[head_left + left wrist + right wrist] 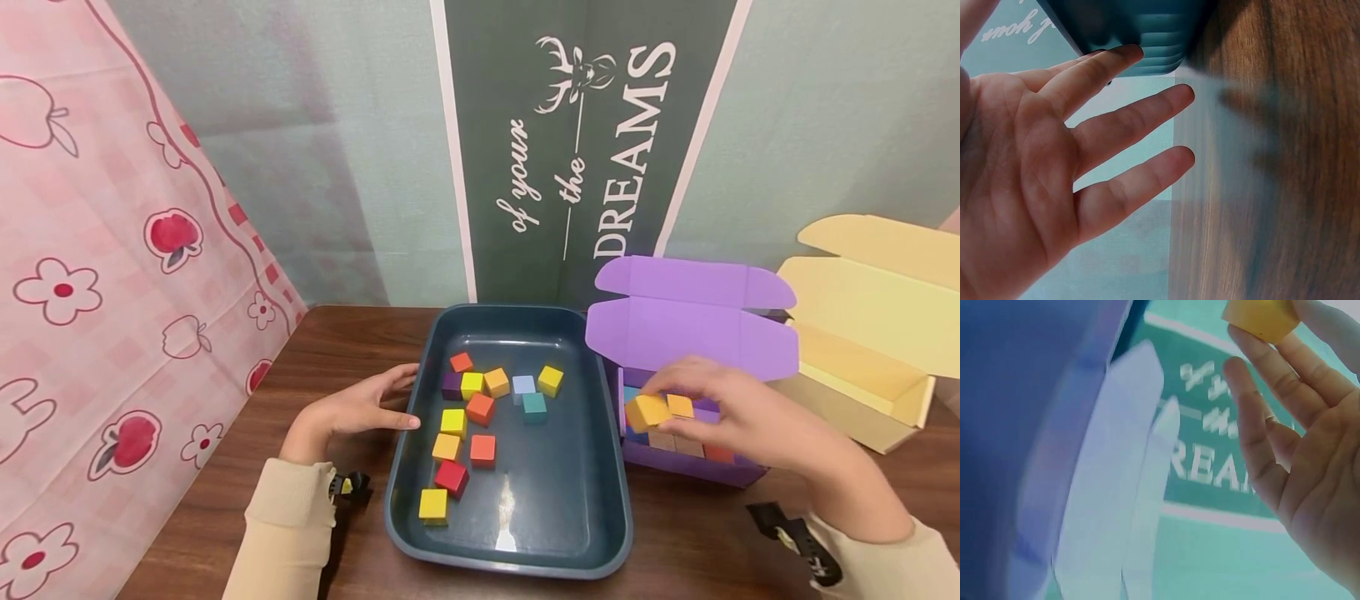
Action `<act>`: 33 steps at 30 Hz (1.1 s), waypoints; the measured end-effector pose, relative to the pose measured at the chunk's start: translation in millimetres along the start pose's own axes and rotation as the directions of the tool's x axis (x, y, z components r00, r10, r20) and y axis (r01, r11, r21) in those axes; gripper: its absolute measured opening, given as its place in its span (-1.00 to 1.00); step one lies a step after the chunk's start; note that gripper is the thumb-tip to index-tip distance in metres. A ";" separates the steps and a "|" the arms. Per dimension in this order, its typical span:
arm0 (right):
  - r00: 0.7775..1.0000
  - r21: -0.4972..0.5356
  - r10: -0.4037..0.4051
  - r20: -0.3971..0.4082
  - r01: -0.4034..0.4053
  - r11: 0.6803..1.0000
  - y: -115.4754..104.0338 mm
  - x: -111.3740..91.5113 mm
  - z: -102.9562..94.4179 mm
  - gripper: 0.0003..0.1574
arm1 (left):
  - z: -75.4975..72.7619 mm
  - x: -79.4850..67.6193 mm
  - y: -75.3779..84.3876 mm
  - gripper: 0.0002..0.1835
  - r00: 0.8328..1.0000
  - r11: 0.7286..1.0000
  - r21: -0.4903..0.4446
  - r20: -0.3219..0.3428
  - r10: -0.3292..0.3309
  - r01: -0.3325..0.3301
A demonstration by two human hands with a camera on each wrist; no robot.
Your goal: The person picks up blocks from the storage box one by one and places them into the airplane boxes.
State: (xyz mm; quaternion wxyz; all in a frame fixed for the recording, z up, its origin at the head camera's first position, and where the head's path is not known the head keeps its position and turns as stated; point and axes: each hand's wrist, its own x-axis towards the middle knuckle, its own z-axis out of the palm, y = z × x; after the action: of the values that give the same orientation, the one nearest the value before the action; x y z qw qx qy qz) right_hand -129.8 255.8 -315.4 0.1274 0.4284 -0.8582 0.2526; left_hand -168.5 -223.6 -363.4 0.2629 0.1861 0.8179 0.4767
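Observation:
My right hand [738, 412] pinches an orange-yellow cube [647, 413] between thumb and fingers, over the open purple box [686, 462]. The same cube [1263, 317] shows at the fingertips in the right wrist view. Inside the box lie more cubes, among them an orange cube [680, 406] and a red cube [718, 452]. At the left side of the dark blue tray [555, 500], my left hand [367, 406] has its fingers spread along the outer wall. In the left wrist view that hand [1041, 156] holds nothing. Several coloured cubes, such as a yellow cube [433, 506], lie in the tray.
An open pale yellow box [855, 396] stands right of the purple box, its lid folded back. The purple lid [690, 333] stands up behind its box. A curtain [360, 167] hangs behind the wooden table [217, 500], and a pink patterned cloth [112, 333] at the left.

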 end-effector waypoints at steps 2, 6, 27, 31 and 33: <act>0.999 -0.032 0.042 -0.014 -0.043 0.999 9.3 -8.2 -5.7 -0.35 | 0.0 0.0 0.3 -0.02 1.000 1.000 -0.002 0.001 0.001 -0.001; 0.986 -0.100 0.166 0.009 -0.164 0.981 29.5 -25.5 -13.0 -0.41 | 0.0 -0.3 1.0 -0.02 1.000 1.000 -0.011 0.004 0.004 -0.004; 0.828 -0.332 0.510 0.232 -0.425 0.842 56.9 -43.3 -11.3 -0.67 | 0.3 -0.5 0.1 -0.01 1.000 1.000 -0.016 0.002 0.006 -0.006; 0.776 -0.381 0.586 0.232 -0.482 0.789 53.3 -42.5 -6.6 -0.63 | 1.1 0.0 0.0 -0.01 1.000 1.000 -0.014 0.000 0.000 0.000; 0.760 -0.392 0.608 0.229 -0.500 0.772 51.6 -42.7 -4.3 -0.63 | 1.4 0.3 0.3 -0.01 1.000 1.000 -0.013 0.000 0.001 -0.001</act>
State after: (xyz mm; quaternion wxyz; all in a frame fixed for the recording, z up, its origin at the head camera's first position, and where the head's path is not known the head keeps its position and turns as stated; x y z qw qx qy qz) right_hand -145.5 312.9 -347.1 -0.0406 0.1634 -0.9836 0.0640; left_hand -167.9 -222.4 -363.8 0.2638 0.1845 0.8148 0.4822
